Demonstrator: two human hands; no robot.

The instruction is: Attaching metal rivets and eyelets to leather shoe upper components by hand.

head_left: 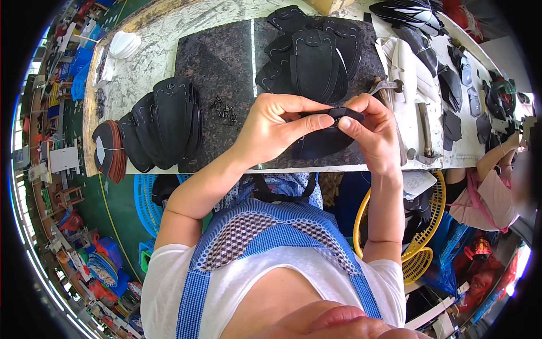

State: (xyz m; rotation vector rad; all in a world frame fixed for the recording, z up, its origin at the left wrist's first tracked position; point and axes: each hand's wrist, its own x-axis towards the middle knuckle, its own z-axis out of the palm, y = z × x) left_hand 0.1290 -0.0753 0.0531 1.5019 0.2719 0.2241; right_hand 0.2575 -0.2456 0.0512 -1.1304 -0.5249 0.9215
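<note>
My left hand (276,124) and my right hand (374,131) meet over the near edge of the table. Both are closed, thumbs and fingers pinching the upper edge of a black rounded piece (323,144), which looks like a shoe upper part. That edge bends between the thumbs; the rest hangs below the fingers. Just beyond lies an overlapping pile of similar black pieces with light stitching (313,65) on a dark stone slab (220,53). Small dark bits (224,110) are scattered on the slab to the left of my left hand.
More black pieces (169,124) are stacked at left, beside a tied reddish-brown bundle (116,152). Right of my hands lie a hammer (387,86) and another one (424,133). A yellow basket (437,209) stands below the table, and a person's arm (497,155) shows at far right.
</note>
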